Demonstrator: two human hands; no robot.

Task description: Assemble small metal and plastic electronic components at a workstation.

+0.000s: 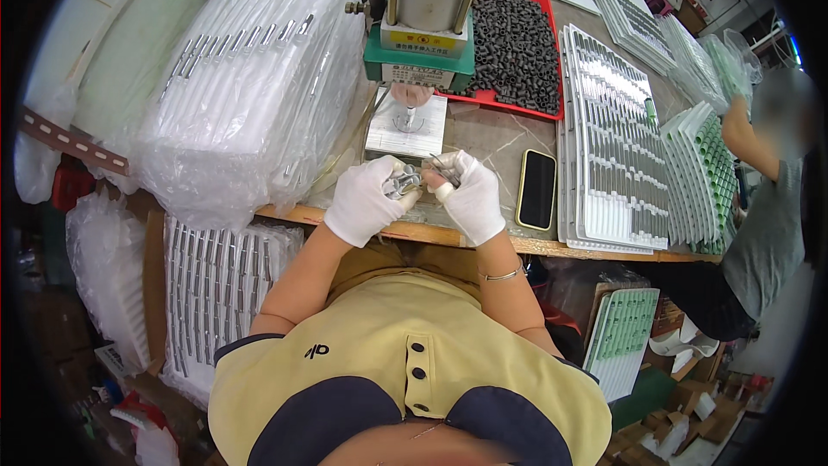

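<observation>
My left hand (pixel 360 201), in a white glove, is closed around several small shiny metal pieces (pixel 403 182). Close beside it, at the table's front edge, my right hand (pixel 473 200) is gloved too, with some fingertips bare. Its fingers pinch together near a thin dark sliver, too small to name. Just beyond both hands lies a flat metal block (pixel 405 131) on the bench, under the green head of a bench press (pixel 420 60). A clear, rounded piece sits between the press head and the block.
A red tray (pixel 559 91) of small black tubular parts stands behind the press. To the right lie a phone (pixel 536 190) and white trays (pixel 608 207) of metal parts. Plastic-wrapped stacked trays (pixel 216 121) fill the left. A co-worker's arm (pixel 749 142) reaches in at far right.
</observation>
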